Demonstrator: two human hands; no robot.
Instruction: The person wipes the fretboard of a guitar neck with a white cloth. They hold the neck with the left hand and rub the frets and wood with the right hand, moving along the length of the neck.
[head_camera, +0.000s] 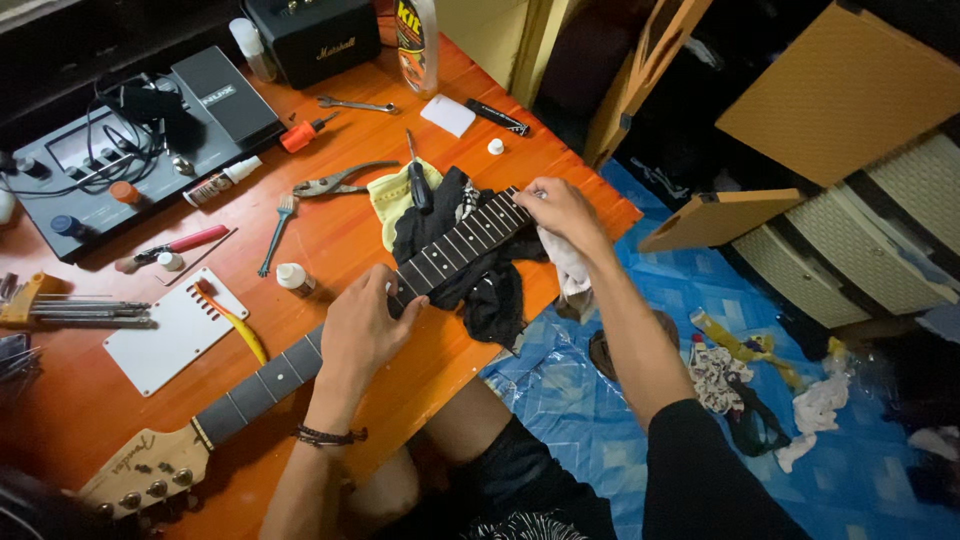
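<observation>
A detached guitar neck (455, 245) with a dark fretboard lies diagonally across the orange table (340, 225), headstock at the lower left. Its upper end rests on a black cloth (490, 290). My left hand (362, 330) presses down on the middle of the neck. At the neck's far end, my right hand (562, 208) holds a white rag (570, 268) against the fretboard.
Pliers (335, 182), a screwdriver (417, 180), a wrench (355, 104), a white plastic plate (175, 328), a yellow toothbrush (238, 325), small bottles and a black pedal unit (130, 150) lie on the table. A small amplifier (315, 38) stands at the back. Blue sheeting (560, 390) with rags covers the floor.
</observation>
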